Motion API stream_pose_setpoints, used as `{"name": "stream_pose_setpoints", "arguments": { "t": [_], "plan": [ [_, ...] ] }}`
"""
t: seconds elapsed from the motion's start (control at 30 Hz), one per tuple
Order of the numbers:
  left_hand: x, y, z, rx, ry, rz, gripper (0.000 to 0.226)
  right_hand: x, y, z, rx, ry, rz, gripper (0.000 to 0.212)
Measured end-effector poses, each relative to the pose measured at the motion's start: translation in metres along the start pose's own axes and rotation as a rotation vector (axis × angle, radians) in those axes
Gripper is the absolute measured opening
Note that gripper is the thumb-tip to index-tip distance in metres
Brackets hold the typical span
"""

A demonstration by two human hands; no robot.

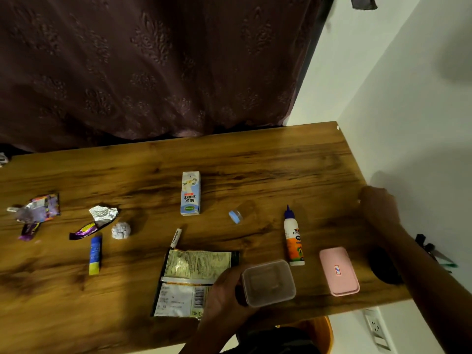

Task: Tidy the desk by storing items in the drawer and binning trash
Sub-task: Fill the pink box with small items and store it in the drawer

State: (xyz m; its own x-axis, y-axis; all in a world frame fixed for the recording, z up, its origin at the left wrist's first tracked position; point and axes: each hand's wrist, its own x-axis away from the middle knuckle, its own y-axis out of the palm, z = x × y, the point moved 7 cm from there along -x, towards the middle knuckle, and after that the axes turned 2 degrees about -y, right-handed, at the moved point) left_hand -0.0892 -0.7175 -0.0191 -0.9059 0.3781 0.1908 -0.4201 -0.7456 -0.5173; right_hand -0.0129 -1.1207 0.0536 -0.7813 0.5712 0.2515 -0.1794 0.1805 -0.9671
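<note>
My left hand grips a clear plastic tub by its left side at the desk's near edge. My right hand rests on the wooden desk near the right wall, blurred, holding nothing I can see. Trash lies to the left: a large flat snack packet, a crumpled paper ball, a foil wrapper and a torn purple wrapper. Also on the desk are a milkshake carton, a glue bottle, a pink case, a small blue-lidded jar, a white stick and a blue-yellow sachet.
A dark oval object lies on the desk under my right forearm. An orange round thing sits below the desk's near edge. A white wall with a socket bounds the right side, and a dark curtain hangs behind the desk.
</note>
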Motion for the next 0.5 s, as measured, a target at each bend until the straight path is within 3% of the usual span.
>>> {"name": "stream_pose_setpoints", "arguments": {
  "t": [0.23,0.4,0.5],
  "plan": [
    [-0.003,0.003,-0.004,-0.058,0.006,0.01,0.06,0.11,-0.037,-0.071,-0.377,-0.219,0.019,0.024],
    [-0.002,0.002,-0.003,-0.023,-0.037,-0.011,0.057,0.18,-0.023,-0.116,-0.439,-0.353,-0.163,0.028],
    [-0.002,0.005,-0.006,-0.095,-0.053,-0.021,0.049,0.204,0.006,-0.131,-0.478,-0.363,-0.214,0.017]
  ]
}}
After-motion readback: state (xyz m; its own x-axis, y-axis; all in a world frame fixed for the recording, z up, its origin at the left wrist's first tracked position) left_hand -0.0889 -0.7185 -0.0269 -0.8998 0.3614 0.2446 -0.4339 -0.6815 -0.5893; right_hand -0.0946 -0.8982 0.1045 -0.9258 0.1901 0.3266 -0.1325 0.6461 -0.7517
